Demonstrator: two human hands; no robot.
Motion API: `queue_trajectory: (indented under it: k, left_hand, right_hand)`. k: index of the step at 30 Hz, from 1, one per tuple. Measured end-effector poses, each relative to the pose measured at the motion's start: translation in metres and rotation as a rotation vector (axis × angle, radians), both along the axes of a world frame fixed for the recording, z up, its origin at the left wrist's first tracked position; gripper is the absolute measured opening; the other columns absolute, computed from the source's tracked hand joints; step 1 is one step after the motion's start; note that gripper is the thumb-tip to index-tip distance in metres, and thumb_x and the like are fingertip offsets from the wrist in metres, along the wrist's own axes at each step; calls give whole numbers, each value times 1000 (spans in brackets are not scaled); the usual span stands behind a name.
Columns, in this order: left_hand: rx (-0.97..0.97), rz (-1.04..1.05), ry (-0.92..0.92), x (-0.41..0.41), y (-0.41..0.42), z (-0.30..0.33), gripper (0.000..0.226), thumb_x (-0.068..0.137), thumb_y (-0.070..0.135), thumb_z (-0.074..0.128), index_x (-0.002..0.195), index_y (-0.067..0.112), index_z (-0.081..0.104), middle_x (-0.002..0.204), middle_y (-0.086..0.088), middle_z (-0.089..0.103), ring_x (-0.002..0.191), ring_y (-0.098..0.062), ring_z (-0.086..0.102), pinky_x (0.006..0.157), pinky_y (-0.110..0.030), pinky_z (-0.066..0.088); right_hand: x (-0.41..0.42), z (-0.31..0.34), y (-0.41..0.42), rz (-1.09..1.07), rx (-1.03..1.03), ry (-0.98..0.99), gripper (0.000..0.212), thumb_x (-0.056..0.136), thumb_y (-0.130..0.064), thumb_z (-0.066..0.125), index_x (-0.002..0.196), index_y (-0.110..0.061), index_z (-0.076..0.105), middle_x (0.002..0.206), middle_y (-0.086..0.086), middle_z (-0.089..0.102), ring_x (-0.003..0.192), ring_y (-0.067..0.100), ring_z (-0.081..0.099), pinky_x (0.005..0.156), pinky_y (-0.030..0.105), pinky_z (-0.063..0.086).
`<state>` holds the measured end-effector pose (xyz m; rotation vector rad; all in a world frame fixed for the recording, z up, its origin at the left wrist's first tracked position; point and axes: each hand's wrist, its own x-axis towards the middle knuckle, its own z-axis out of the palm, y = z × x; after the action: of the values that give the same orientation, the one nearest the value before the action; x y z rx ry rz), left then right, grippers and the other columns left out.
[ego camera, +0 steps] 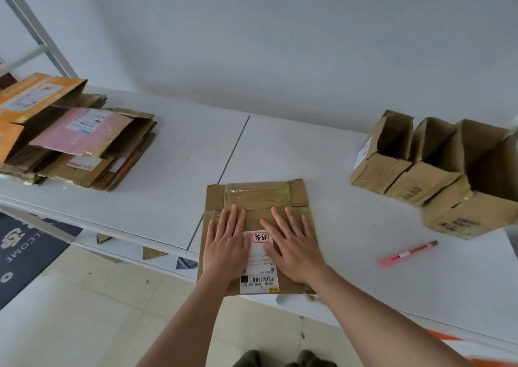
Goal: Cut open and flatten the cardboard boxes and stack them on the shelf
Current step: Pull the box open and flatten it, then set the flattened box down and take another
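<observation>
Brown flattened box [253,198], pink cutter [407,253]

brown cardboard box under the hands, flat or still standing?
Flat. The brown cardboard box lies collapsed on the white table, left hand and right hand pressing it.

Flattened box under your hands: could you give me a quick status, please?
Left hand and right hand open, pressing flattened box. Cutter lies apart. Nothing in the way.

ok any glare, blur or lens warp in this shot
Head view: soft even light, faint shadows under both hands; glare on the clear tape across the flattened box; wide-angle bending along the table edge; the open boxes at far right are smeared at the frame edge; the box cutter looks slightly soft.
</observation>
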<state>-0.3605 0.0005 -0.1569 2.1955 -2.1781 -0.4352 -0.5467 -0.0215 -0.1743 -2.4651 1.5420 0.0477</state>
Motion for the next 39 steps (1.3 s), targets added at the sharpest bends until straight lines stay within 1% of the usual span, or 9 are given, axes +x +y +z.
queue_trajectory:
  k: [12,17,24,27,29,31,34,37,39]
  left_hand:
    - [-99,14,-36,1,-1,-17,62,102,45,14,156,26,-9,162,6,-19,147,-12,-22,121,-36,-12]
    - [-15,-41,-104,12,-16,-5,62,102,51,9,154,28,-15,163,4,-19,149,-15,-19,122,-37,-10]
    - [22,-62,-158,-12,-49,18,64,105,43,22,154,31,-17,152,-6,-41,142,-33,-34,116,-47,-21]
    - [95,-197,-55,-51,-25,8,61,103,43,28,155,39,-4,161,-4,-26,145,-36,-28,117,-51,-17]
    - [118,-239,-29,-59,-13,-4,60,100,56,13,154,41,-11,163,-4,-21,148,-35,-19,119,-49,-9]
    - [73,-278,-87,-56,-12,-10,68,83,68,-22,145,41,-28,160,-5,-27,149,-34,-18,121,-45,-8]
    - [43,-345,-163,-43,-27,-7,90,53,69,-50,137,42,-36,158,-2,-29,150,-31,-16,122,-41,-7]
    - [34,-336,-207,-30,-52,0,92,54,71,-48,140,40,-33,160,-1,-26,151,-28,-14,122,-39,-6]
    - [59,-315,-255,-22,-69,9,71,81,67,-25,145,38,-28,162,-2,-23,151,-27,-15,123,-42,-5]
  right_hand:
    - [3,-1,-1,-19,-23,-24,63,97,-67,15,154,-44,8,162,-12,-14,150,20,-19,118,45,-19]
    - [-7,31,-13,-30,145,-151,61,101,-47,37,156,-36,14,165,-10,-11,150,13,-17,121,40,-13]
    - [-54,43,15,-52,216,-165,58,101,-54,33,155,-36,21,163,-15,-12,149,8,-16,118,49,-14]
    - [-55,28,27,-59,178,-31,58,102,-55,25,156,-38,10,163,-17,-15,150,15,-18,118,54,-14]
    - [-54,19,30,-71,176,26,58,103,-56,18,155,-41,0,161,-18,-20,149,17,-21,117,54,-16]
    - [-54,15,26,-78,202,15,58,102,-57,16,155,-42,-3,160,-19,-22,149,16,-22,117,54,-14]
    - [-56,32,10,-61,275,-63,61,103,-52,30,157,-37,5,164,-16,-12,151,16,-14,119,53,-11]
    - [-66,63,-16,-124,48,-155,64,103,-35,42,158,-27,11,166,-6,-1,152,17,-11,122,51,-4]
    - [-82,87,-38,-263,-260,-107,68,101,-28,46,158,-22,9,166,1,-3,152,22,-11,123,52,3]
